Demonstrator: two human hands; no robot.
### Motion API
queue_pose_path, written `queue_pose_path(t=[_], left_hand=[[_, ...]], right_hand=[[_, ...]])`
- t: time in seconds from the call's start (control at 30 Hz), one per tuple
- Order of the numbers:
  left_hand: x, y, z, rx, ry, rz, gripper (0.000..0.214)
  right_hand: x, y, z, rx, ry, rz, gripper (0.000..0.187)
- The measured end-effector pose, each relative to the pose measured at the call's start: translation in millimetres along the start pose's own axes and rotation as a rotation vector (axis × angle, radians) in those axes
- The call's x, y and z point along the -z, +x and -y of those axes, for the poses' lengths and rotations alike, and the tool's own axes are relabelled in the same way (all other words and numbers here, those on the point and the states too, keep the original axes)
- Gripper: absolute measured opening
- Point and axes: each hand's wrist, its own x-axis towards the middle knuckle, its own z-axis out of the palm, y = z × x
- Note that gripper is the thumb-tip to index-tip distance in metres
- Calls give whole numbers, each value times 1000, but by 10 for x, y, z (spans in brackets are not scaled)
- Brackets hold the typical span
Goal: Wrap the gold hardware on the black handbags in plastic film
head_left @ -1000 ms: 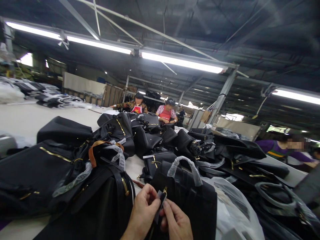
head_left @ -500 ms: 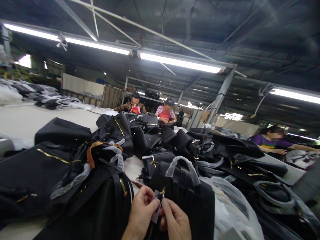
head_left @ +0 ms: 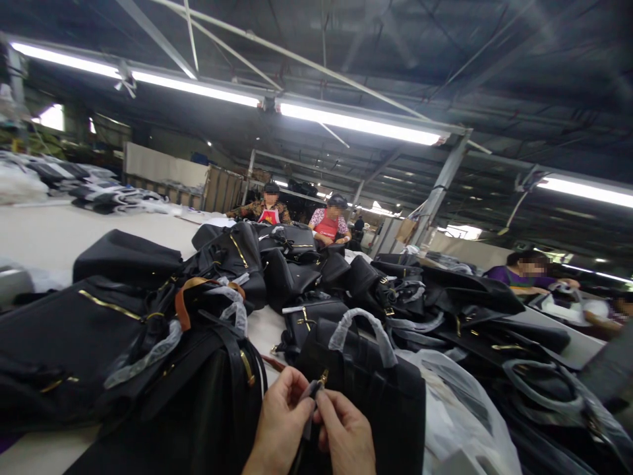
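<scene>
My left hand (head_left: 281, 415) is closed, thumb and fingers pinching a small clear plastic piece (head_left: 308, 427). Close beside it, my right hand (head_left: 346, 425) pinches a short black strap end (head_left: 315, 388) that carries a gold clasp (head_left: 323, 377). The fingertips of both hands nearly meet, and they hide much of the strap and the plastic. Behind them stands a black backpack (head_left: 398, 402), its top handle (head_left: 363, 316) wrapped in clear film. To the left of my hands lies another black bag (head_left: 198, 389) with a gold zip.
Many black bags (head_left: 289, 280) cover the table (head_left: 44, 244). A clear plastic bag (head_left: 459, 402) lies right of the backpack. A brown strap (head_left: 184, 303) rests on the left bags. Two people in red aprons (head_left: 329, 227) work opposite; others (head_left: 519, 272) are at the right.
The plastic piece has turned narrower, closer around the strap, between my fingers. At the right, the person in purple has shifted, and another person has come into view at the edge.
</scene>
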Motion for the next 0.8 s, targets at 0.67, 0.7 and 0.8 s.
queue_pose_path(t=[0.67,0.7,0.8], left_hand=[[44,-15,-20,-2,48,54,6],[41,-12,-22,1,50,47,7],[32,-5,-38,10,57,24,7]], right_hand=[[4,10,-46,-3,6,18,45],[14,21,-48,0,16,21,46],[23,33,-38,3,34,27,50]])
